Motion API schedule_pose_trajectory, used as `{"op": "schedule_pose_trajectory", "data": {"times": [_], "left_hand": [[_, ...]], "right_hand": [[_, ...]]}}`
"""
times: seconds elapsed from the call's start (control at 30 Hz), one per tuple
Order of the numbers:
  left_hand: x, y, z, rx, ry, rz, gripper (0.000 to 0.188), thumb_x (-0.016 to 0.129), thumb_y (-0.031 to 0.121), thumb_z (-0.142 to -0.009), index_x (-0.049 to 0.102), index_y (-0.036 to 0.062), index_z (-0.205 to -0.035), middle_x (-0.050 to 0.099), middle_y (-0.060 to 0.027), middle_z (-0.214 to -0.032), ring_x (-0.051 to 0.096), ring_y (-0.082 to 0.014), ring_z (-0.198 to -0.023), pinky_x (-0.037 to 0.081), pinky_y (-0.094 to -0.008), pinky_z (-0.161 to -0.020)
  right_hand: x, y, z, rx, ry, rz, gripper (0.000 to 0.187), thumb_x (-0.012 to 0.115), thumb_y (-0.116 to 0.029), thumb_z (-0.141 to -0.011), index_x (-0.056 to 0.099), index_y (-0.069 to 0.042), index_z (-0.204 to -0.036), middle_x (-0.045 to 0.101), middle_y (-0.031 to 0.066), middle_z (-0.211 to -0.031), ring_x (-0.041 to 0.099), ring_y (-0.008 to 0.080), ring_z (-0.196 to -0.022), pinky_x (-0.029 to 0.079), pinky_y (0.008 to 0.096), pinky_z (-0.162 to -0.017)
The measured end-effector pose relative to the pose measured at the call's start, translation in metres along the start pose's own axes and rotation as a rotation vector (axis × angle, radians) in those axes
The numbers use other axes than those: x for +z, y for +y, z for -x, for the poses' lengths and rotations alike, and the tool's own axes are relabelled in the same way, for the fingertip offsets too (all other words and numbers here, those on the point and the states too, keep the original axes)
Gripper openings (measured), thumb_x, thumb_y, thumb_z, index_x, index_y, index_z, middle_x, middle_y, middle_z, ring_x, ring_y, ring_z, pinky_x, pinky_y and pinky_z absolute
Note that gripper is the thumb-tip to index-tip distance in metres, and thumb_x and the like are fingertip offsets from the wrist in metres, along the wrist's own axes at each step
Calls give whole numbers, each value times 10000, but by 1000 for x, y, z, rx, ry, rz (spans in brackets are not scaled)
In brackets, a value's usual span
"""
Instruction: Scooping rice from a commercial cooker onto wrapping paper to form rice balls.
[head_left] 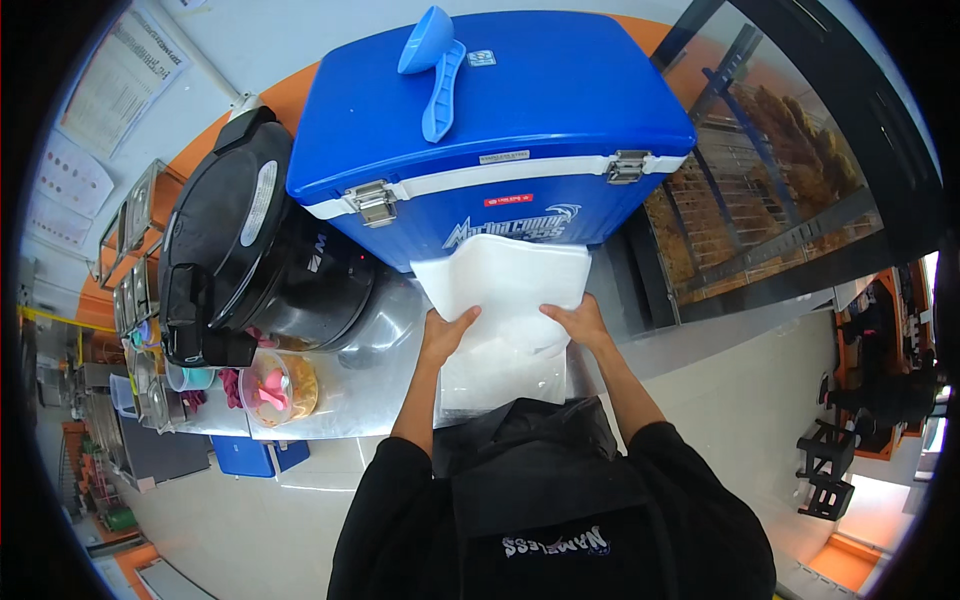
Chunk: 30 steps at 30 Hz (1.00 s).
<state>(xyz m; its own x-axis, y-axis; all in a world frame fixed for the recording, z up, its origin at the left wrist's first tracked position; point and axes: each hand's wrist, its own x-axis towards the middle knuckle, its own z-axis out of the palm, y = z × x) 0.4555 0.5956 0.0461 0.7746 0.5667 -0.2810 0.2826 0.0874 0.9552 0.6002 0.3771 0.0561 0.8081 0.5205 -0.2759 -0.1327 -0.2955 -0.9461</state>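
A stack of thin white sheets (510,285), paper by its look, is held up in front of me, its top edge curved. My left hand (446,336) grips the stack's left side, thumb on the near face. On the opposite side my right hand (580,322) pinches it the same way; the fingers of both hands are mostly hidden behind the sheets. Beneath the stack, a clear plastic wrapper (500,388) with white contents lies on the metal counter (395,350), close to my dark apron.
Behind the sheets stands a big blue cooler box (540,100) with a light blue scoop (440,85) on its lid. At left are a black lidded cooker (265,240) and a clear tub (285,385) with a pink spoon. A glass-fronted cabinet (770,140) borders the right.
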Motion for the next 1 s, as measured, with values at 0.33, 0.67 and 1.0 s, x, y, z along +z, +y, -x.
{"op": "schedule_pose_trajectory", "data": {"times": [0.33, 0.67, 1.0], "left_hand": [[-12, 16, 2, -128, 42, -77, 478, 788, 159, -791, 593, -102, -1140, 685, -165, -1006, 681, -210, -841, 559, -316, -751], [-13, -83, 19, -108, -4, -232, 497, 748, 162, -801, 542, -61, -1194, 650, -172, -1118, 633, -256, -1024, 505, -353, -889], [-23, -127, -4, 170, -171, -471, 620, 661, 178, -839, 397, -94, -1329, 521, -282, -1287, 549, -364, -1155, 414, -424, -1013]], "right_hand": [[-13, 9, 5, 109, -120, 49, 360, 731, -183, -856, 637, 37, -1125, 696, 113, -999, 646, 153, -874, 523, 296, -783], [3, 86, 70, 252, -192, -11, 472, 678, -250, -894, 557, 19, -1263, 655, 145, -1132, 615, 210, -1005, 486, 343, -897], [15, 119, 79, 323, -5, 161, 550, 684, -414, -861, 620, 65, -1124, 688, 227, -982, 671, 305, -933, 526, 390, -822]]}}
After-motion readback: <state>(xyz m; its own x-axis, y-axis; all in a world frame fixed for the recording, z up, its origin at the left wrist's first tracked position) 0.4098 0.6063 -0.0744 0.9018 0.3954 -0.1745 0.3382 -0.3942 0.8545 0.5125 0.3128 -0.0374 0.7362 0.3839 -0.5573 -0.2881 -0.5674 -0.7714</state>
